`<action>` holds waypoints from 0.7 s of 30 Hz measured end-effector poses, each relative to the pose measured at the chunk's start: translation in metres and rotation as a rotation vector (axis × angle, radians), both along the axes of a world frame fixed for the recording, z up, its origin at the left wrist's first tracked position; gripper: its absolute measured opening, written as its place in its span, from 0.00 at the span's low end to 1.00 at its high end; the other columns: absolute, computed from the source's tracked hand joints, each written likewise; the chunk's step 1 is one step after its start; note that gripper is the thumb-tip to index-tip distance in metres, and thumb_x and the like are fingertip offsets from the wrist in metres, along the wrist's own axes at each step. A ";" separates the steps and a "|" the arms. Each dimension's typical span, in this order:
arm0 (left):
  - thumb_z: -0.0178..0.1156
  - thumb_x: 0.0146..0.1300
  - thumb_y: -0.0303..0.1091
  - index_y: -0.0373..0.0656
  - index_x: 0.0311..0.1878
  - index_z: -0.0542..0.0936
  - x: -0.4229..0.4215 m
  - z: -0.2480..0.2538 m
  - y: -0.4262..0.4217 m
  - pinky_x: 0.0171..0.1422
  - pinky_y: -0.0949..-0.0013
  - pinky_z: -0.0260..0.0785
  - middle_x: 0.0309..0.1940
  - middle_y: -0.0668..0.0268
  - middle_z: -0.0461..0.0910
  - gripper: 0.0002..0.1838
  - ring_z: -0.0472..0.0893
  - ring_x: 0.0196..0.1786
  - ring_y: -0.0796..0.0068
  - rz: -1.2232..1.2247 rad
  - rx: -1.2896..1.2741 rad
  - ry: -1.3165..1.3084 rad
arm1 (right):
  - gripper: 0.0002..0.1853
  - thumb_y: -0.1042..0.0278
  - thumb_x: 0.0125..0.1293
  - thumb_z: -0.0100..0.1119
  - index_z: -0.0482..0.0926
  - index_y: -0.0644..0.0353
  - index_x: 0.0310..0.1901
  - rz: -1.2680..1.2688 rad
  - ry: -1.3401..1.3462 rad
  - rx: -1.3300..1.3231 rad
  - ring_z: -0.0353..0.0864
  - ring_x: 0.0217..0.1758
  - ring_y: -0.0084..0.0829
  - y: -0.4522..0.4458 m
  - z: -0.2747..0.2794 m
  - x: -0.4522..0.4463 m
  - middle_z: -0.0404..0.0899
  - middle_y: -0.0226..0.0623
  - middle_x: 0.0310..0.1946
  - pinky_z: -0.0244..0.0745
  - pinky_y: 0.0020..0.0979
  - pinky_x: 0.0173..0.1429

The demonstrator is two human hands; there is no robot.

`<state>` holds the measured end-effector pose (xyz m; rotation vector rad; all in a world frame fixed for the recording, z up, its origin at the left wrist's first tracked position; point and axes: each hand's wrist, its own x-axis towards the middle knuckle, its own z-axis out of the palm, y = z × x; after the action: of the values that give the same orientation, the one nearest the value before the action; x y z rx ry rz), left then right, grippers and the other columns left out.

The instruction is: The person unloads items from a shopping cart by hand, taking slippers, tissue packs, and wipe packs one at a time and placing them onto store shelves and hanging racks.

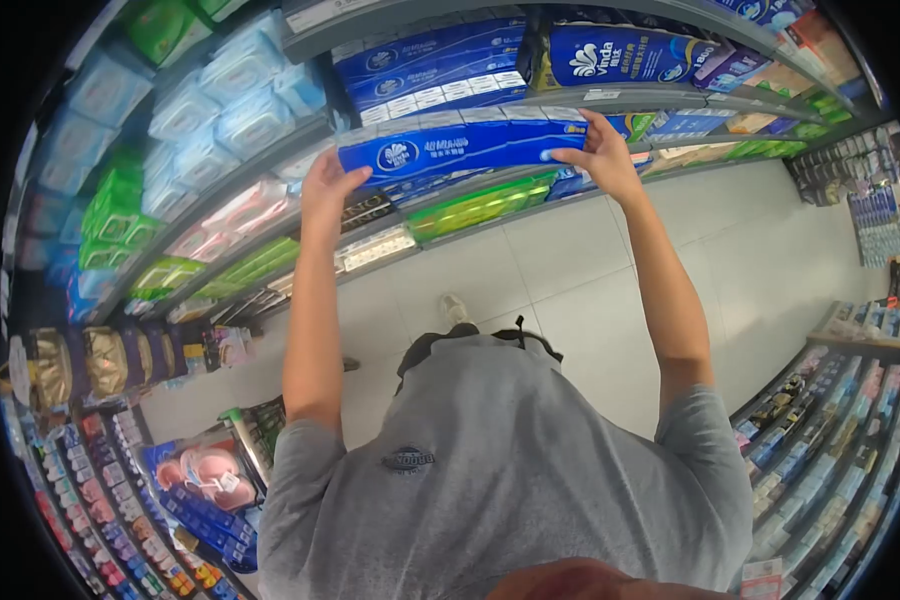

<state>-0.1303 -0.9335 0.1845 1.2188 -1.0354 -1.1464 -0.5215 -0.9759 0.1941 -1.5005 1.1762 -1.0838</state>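
Observation:
A long blue Vinda tissue pack (490, 147) is held level between both hands, in front of the shelves. My left hand (330, 185) grips its left end, with the thumb on the front face. At the opposite end, my right hand (605, 160) is closed round the pack, thumb low on the front and fingers at the top edge. Similar blue tissue packs (430, 60) are stacked on the shelf just behind it. To their right stands a larger blue Vinda pack (620, 55).
Pale blue wipes packs (240, 90) and green packs (115, 210) fill shelves at the left. Green packs (480, 208) lie on a lower shelf. Tiled floor (560, 270) shows below. Product racks (840, 430) stand at lower right, and a shopping basket (240, 440) at lower left.

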 end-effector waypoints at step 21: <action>0.60 0.57 0.16 0.31 0.66 0.63 -0.037 -0.081 -0.142 0.66 0.70 0.61 0.57 0.56 0.75 0.32 0.73 0.60 0.69 0.318 -0.138 -0.148 | 0.43 0.87 0.54 0.65 0.55 0.66 0.71 -0.014 -0.104 -0.058 0.71 0.62 0.31 -0.188 -0.086 0.043 0.72 0.44 0.60 0.64 0.27 0.66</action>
<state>-0.1675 -1.0754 0.1032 1.3168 -0.9704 -0.7370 -0.4784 -1.1639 0.1084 -1.4640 1.0932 -1.1994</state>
